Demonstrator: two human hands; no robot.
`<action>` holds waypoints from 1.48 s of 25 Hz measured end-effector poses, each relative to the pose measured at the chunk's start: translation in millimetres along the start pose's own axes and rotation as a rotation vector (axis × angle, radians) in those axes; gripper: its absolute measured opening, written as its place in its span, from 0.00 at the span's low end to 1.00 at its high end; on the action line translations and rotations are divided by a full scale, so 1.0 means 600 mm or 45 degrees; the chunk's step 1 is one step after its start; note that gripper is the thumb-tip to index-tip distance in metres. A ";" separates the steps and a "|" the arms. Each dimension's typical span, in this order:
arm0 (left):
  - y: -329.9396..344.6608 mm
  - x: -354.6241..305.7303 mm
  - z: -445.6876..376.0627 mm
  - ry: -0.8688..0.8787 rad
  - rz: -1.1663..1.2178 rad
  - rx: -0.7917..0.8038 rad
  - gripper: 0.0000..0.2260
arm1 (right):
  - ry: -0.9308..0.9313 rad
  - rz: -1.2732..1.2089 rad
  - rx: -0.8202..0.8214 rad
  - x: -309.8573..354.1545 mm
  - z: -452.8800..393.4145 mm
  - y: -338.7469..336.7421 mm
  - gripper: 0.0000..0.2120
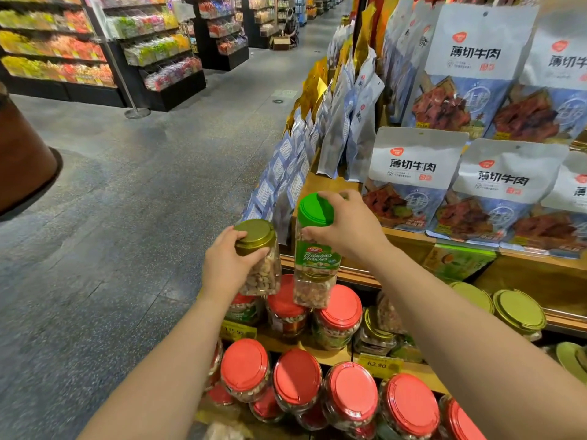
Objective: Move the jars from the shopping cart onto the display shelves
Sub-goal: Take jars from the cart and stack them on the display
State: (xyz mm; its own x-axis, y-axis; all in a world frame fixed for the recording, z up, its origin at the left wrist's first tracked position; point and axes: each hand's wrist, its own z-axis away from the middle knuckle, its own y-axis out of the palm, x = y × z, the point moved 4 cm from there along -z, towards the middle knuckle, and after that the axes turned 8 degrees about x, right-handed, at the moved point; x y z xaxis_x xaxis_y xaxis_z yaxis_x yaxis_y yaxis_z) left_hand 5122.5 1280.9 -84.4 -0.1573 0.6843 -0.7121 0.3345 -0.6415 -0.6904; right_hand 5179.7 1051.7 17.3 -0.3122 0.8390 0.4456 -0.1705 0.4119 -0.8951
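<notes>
My left hand [227,265] grips a clear jar of nuts with a gold lid [259,258] just below its lid. My right hand [344,228] holds a taller pistachio jar with a green lid [314,252] by its top. I hold both jars side by side in the air, above the left end of the wooden display shelves [355,274]. Below them stand several red-lidded nut jars [341,315] on the shelf tiers. The shopping cart is not in view.
Gold-lidded jars [517,311] sit on the shelf to the right. White and blue jerky bags [416,179] fill the tiers above. Yellow price tags [378,365] line the shelf edges. A grey aisle floor [133,192] stretches left toward candy racks [63,49] and a metal post [136,112].
</notes>
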 end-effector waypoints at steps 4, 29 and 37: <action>-0.026 0.029 -0.025 0.059 0.068 -0.044 0.28 | 0.047 -0.073 -0.037 -0.001 -0.001 -0.001 0.41; 0.010 0.148 -0.031 0.136 -0.081 0.138 0.29 | 0.022 -0.155 0.049 0.092 0.104 0.152 0.41; 0.001 0.133 -0.030 0.076 -0.336 0.228 0.32 | 0.127 0.005 0.447 0.046 0.123 0.339 0.44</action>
State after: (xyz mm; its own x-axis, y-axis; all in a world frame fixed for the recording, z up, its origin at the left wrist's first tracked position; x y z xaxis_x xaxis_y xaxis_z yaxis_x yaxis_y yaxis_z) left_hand 5127.1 1341.2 -139.1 -0.1605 0.8508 -0.5004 0.1198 -0.4864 -0.8655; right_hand 5067.6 1132.8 -151.5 -0.2237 0.8780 0.4230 -0.4854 0.2760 -0.8296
